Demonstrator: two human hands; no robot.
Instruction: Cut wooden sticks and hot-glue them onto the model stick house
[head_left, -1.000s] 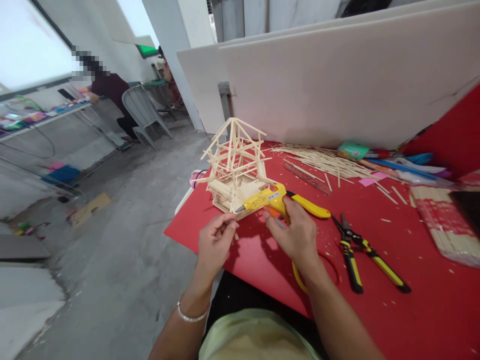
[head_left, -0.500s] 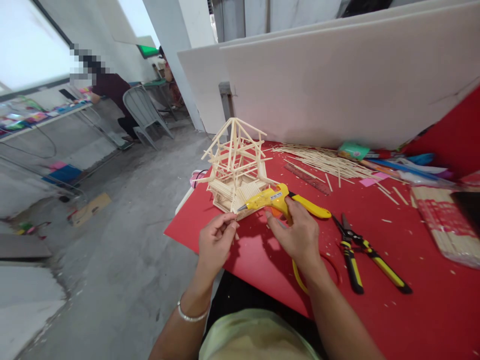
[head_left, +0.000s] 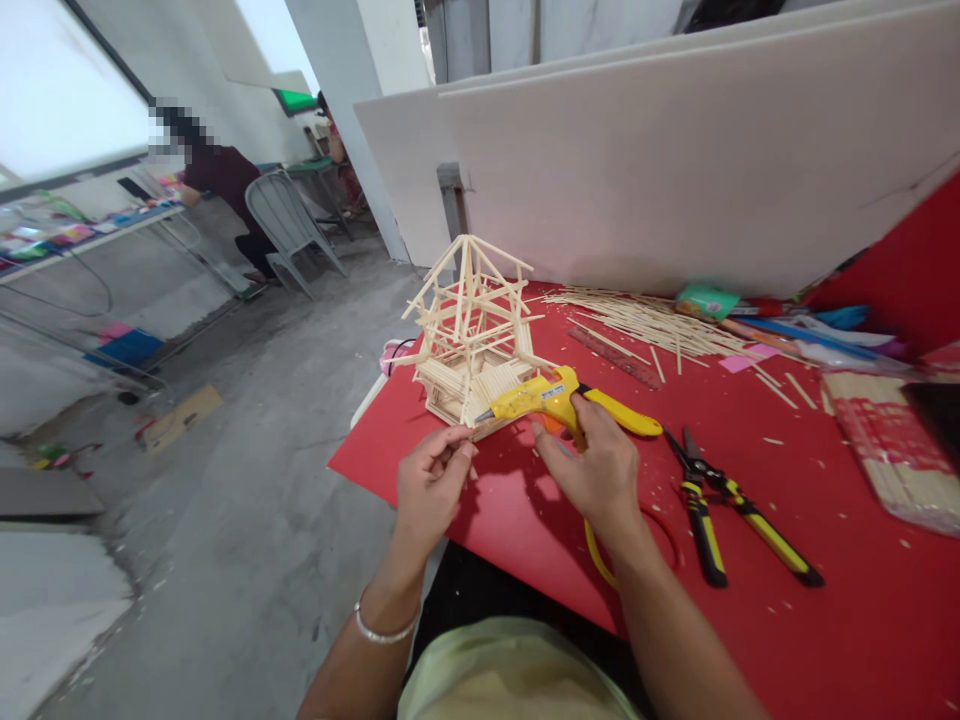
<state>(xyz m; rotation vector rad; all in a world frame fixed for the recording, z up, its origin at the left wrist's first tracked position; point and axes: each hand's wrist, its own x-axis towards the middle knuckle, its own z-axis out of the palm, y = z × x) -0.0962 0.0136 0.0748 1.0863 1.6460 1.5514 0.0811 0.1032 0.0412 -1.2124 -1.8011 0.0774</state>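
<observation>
A pavilion-like model of thin wooden sticks (head_left: 470,330) stands near the left corner of the red table, with an open roof frame on top. My right hand (head_left: 604,465) is wrapped round the handle of a yellow hot glue gun (head_left: 531,395). The gun's metal nozzle points left, at the front edge of the model's base. Just in front of that base, my left hand (head_left: 433,475) pinches with thumb and forefinger. A short piece of wooden stick (head_left: 474,474) shows beside its fingertips, mostly hidden by them.
Yellow-and-black cutters (head_left: 709,480) lie open right of my right hand, beside a yellow-handled tool (head_left: 624,412). Loose sticks (head_left: 637,322) and a ruler (head_left: 619,358) lie behind. A bagged stick bundle (head_left: 889,450) is far right. White boards (head_left: 675,150) stand behind the red table (head_left: 555,560). A person (head_left: 225,185) sits away left.
Almost nothing differs. Both hands and the glue gun keep nearly the same place, and the short stick by my left fingertips shows slightly differently.
</observation>
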